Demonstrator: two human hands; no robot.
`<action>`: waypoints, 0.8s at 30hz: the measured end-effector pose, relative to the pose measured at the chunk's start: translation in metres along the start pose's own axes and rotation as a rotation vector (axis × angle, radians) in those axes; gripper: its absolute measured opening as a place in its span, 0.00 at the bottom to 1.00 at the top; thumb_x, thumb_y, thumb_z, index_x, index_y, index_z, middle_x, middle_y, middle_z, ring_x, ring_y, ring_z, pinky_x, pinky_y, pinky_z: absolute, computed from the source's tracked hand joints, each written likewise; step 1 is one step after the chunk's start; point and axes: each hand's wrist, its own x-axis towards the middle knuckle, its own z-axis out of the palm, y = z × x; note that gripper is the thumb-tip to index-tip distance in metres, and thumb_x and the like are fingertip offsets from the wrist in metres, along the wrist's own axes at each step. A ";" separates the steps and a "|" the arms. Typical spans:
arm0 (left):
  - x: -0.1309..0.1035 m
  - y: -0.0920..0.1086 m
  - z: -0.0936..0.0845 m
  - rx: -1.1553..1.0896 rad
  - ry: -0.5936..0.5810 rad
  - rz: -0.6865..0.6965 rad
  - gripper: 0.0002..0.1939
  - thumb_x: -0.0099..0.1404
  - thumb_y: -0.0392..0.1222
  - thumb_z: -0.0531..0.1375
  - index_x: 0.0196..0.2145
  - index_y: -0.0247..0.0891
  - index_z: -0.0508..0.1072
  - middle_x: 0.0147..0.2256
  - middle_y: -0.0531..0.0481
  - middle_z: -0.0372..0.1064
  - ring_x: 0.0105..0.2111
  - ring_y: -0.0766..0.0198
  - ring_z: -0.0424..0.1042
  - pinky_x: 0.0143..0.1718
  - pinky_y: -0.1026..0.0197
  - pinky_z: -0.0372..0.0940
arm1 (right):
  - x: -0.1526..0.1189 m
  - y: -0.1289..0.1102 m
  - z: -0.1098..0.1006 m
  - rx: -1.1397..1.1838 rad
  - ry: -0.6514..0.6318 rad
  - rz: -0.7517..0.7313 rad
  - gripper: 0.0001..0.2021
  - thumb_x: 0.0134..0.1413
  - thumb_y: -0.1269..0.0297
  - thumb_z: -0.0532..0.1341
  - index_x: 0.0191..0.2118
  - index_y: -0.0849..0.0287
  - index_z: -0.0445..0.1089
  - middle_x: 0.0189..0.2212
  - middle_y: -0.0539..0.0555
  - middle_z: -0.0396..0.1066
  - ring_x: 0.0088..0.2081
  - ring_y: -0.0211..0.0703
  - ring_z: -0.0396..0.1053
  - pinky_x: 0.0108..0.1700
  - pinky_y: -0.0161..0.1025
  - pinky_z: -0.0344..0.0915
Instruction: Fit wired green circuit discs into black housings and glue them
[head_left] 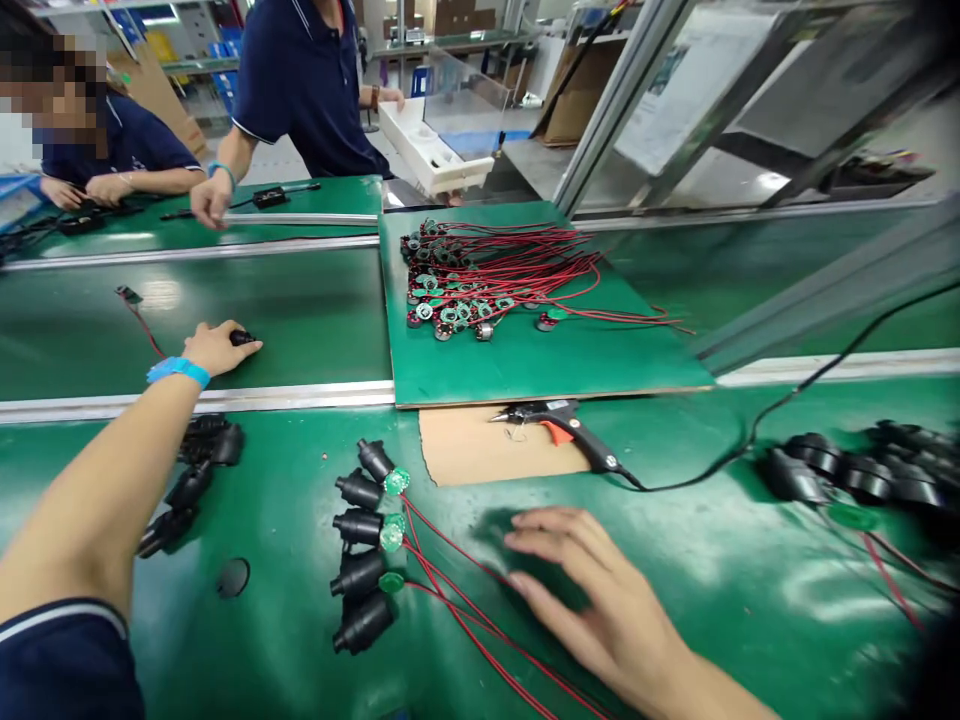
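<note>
My left hand (217, 347), a blue band on its wrist, reaches onto the recessed green strip with its fingers closed about a small black plastic housing (241, 338); much of the part is hidden. Over the near bench hovers my right hand (600, 590), fingers apart and nothing in them. To its left lie several black cylindrical housings (358, 528), some with round green circuit boards (392, 532) at their ends. Red wires (457, 600) run from these boards toward the lower right, passing close to my right hand.
A raised green board (540, 365) carries several round parts with red wires (517, 268). A glue gun (559, 420) rests on cardboard (457, 450), its cord trailing right. Black parts lie at left (191, 480) and right (862, 475). Two co-workers (300, 90) are across the bench.
</note>
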 end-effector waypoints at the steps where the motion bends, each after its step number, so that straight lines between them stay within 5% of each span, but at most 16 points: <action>1: -0.009 0.001 -0.006 0.010 -0.034 0.000 0.30 0.58 0.69 0.63 0.39 0.35 0.74 0.39 0.44 0.73 0.48 0.47 0.70 0.54 0.40 0.65 | 0.009 0.009 -0.009 -0.046 0.003 -0.006 0.10 0.61 0.67 0.63 0.48 0.53 0.72 0.43 0.56 0.76 0.45 0.46 0.74 0.46 0.42 0.73; 4: -0.044 0.009 -0.030 0.056 -0.136 -0.028 0.33 0.57 0.72 0.60 0.42 0.38 0.76 0.37 0.45 0.74 0.48 0.45 0.69 0.55 0.42 0.65 | 0.047 0.055 -0.036 -0.207 0.061 0.020 0.07 0.63 0.62 0.62 0.45 0.54 0.73 0.40 0.56 0.77 0.44 0.49 0.74 0.48 0.45 0.70; 7: -0.089 0.017 -0.054 0.058 -0.206 0.017 0.32 0.59 0.71 0.58 0.46 0.42 0.77 0.43 0.44 0.75 0.50 0.48 0.70 0.57 0.49 0.64 | 0.098 0.110 -0.050 -0.424 -0.005 0.347 0.14 0.62 0.59 0.61 0.50 0.58 0.74 0.46 0.60 0.77 0.46 0.50 0.73 0.49 0.44 0.68; 9: -0.120 0.019 -0.065 0.061 -0.238 0.026 0.33 0.58 0.71 0.58 0.47 0.42 0.77 0.46 0.43 0.74 0.51 0.49 0.70 0.58 0.51 0.63 | 0.129 0.138 -0.052 -0.470 -0.002 0.432 0.20 0.63 0.60 0.59 0.56 0.66 0.71 0.50 0.68 0.75 0.49 0.55 0.72 0.49 0.46 0.66; 14: -0.173 0.008 -0.082 0.091 -0.246 -0.055 0.34 0.61 0.71 0.54 0.50 0.41 0.76 0.50 0.40 0.73 0.52 0.47 0.70 0.58 0.49 0.63 | 0.167 0.167 -0.051 -0.536 0.032 0.507 0.24 0.63 0.68 0.53 0.61 0.74 0.67 0.54 0.80 0.70 0.54 0.63 0.68 0.48 0.51 0.60; 19: -0.154 -0.006 -0.085 0.141 -0.180 -0.108 0.30 0.66 0.62 0.48 0.50 0.38 0.75 0.50 0.37 0.74 0.54 0.42 0.70 0.61 0.43 0.61 | 0.172 0.175 -0.054 -0.561 -0.009 0.451 0.22 0.66 0.62 0.53 0.58 0.69 0.72 0.54 0.76 0.70 0.55 0.64 0.65 0.48 0.53 0.58; 24: -0.097 0.001 -0.057 0.112 -0.151 -0.077 0.27 0.59 0.59 0.58 0.49 0.39 0.75 0.48 0.40 0.75 0.53 0.41 0.71 0.59 0.41 0.62 | 0.166 0.180 -0.057 -0.563 -0.077 0.323 0.17 0.62 0.64 0.56 0.49 0.62 0.77 0.52 0.67 0.73 0.54 0.60 0.66 0.54 0.50 0.59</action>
